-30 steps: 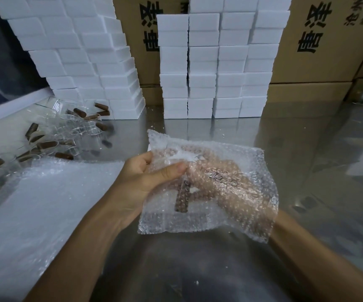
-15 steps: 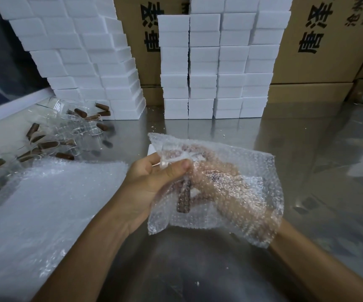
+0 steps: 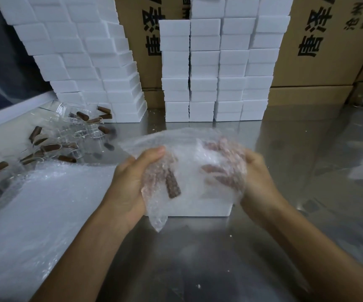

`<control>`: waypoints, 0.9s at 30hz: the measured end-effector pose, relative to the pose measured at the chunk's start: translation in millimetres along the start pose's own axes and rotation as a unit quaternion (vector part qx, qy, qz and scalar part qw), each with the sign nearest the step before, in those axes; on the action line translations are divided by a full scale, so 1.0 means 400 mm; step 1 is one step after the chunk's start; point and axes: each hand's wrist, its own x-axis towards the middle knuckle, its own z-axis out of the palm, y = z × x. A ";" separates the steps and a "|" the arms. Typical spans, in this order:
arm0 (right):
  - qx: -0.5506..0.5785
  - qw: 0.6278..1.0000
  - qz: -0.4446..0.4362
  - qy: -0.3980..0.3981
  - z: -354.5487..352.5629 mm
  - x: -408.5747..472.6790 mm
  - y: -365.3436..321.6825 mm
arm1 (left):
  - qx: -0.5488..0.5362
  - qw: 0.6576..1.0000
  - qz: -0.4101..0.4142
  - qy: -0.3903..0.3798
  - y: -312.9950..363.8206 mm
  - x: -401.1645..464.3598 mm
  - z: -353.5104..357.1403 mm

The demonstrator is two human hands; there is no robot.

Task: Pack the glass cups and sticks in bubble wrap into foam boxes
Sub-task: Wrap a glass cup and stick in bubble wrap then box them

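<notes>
Both the left hand and right hand clutch a bubble-wrap bundle over a foam box, where a loose fold could spill the stick toward six o'clock.

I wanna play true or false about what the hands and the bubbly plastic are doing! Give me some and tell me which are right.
1. Both hands hold the bubble wrap. True: the left hand and the right hand grip it from either side.
2. A brown stick shows through the wrap. True.
3. The foam boxes at the back are stacked. True.
4. The loose glass cups lie to the right of the hands. False: they lie on the left.
5. The table is wooden. False: it is shiny metal.
6. The big boxes behind the stacks are blue. False: the cardboard boxes are brown.
</notes>
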 end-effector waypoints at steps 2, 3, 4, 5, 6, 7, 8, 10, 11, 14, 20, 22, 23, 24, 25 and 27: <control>0.029 0.991 -0.013 0.129 -0.012 0.017 -0.022 | -0.057 0.998 0.018 0.015 0.006 0.008 -0.007; 0.034 0.982 -0.006 0.185 -0.023 0.023 -0.024 | -0.085 0.996 0.029 0.025 0.009 0.010 -0.008; 0.046 0.976 0.007 0.213 -0.029 0.025 -0.023 | -0.108 0.993 0.040 0.032 0.012 0.011 -0.007; 0.054 0.973 0.024 0.223 -0.029 0.023 -0.021 | -0.124 0.990 0.052 0.039 0.012 0.012 -0.007; 0.063 0.974 0.040 0.212 -0.028 0.023 -0.014 | -0.136 0.988 0.064 0.045 0.012 0.013 -0.008; 0.072 0.976 0.059 0.196 -0.019 0.022 -0.016 | -0.147 0.985 0.074 0.050 0.013 0.013 -0.009; 0.085 0.980 0.072 0.167 -0.008 0.020 -0.018 | -0.156 0.983 0.082 0.057 0.014 0.012 -0.006; 0.096 0.987 0.101 0.079 0.014 0.011 -0.013 | -0.170 0.978 0.096 0.067 0.013 0.010 0.002; 0.094 0.988 0.120 0.031 0.027 0.003 -0.010 | -0.170 0.978 0.100 0.065 0.011 0.007 0.009; 0.075 0.983 0.153 -0.070 0.063 -0.021 0.003 | -0.137 0.985 0.099 0.043 -0.005 -0.006 0.035; 0.066 0.995 0.067 -0.016 0.066 -0.031 -0.004 | -0.085 0.989 0.113 0.034 -0.037 -0.018 0.063; 0.051 0.998 0.039 0.013 0.058 -0.026 -0.007 | -0.062 0.990 0.113 0.051 -0.039 -0.019 0.059; 0.033 0.999 0.031 0.028 0.056 -0.024 -0.008 | -0.046 0.991 0.112 0.060 -0.040 -0.017 0.055; 0.019 0.999 0.024 0.042 0.054 -0.022 -0.008 | -0.028 0.991 0.110 0.066 -0.040 -0.016 0.052; 0.010 0.998 0.020 0.055 0.053 -0.021 -0.007 | -0.008 0.991 0.110 0.070 -0.041 -0.015 0.049; 0.010 0.996 0.011 0.083 0.050 -0.019 0.000 | 0.030 0.990 0.108 0.081 -0.046 -0.012 0.047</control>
